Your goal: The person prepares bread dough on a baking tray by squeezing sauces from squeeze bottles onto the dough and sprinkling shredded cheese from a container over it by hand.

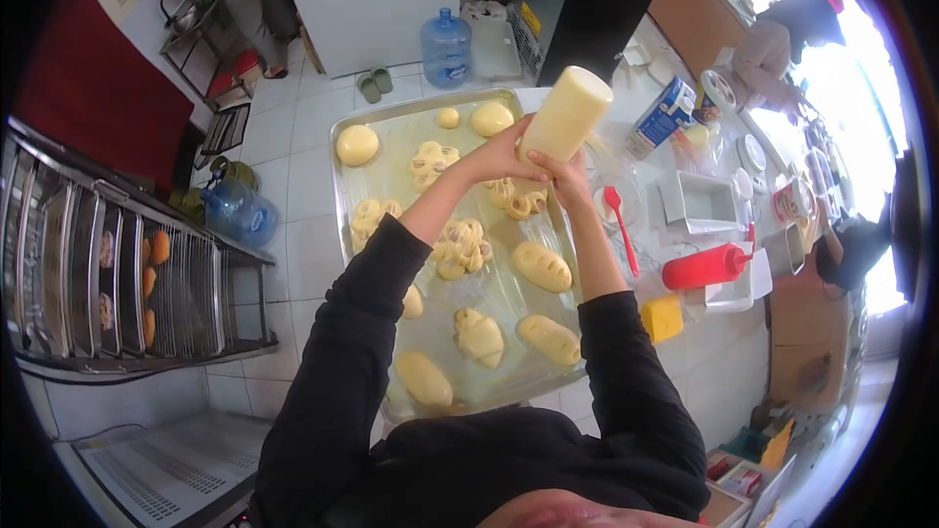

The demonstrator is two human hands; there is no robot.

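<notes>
A squeeze bottle (572, 112) with pale cream contents is tipped upside down above the far right part of a baking tray (339, 196). My left hand (504, 154) wraps round it from the left. My right hand (565, 179) closes on its lower end from the right. The bottle's nozzle is hidden by my hands. Beneath them lies a twisted dough piece (516, 199). Several other shaped doughs rest on the tray, among them a round bun (357, 145), a slashed oval (542, 266), a knotted piece (462, 248) and a smooth oval (424, 378).
Right of the tray are a red brush (620, 230), a red squeeze bottle (704, 267), a white rectangular tin (699, 202), a blue carton (662, 117) and a yellow block (661, 318). A rack (127, 274) with baked bread stands left. Other people (768, 49) are at the far right and back left.
</notes>
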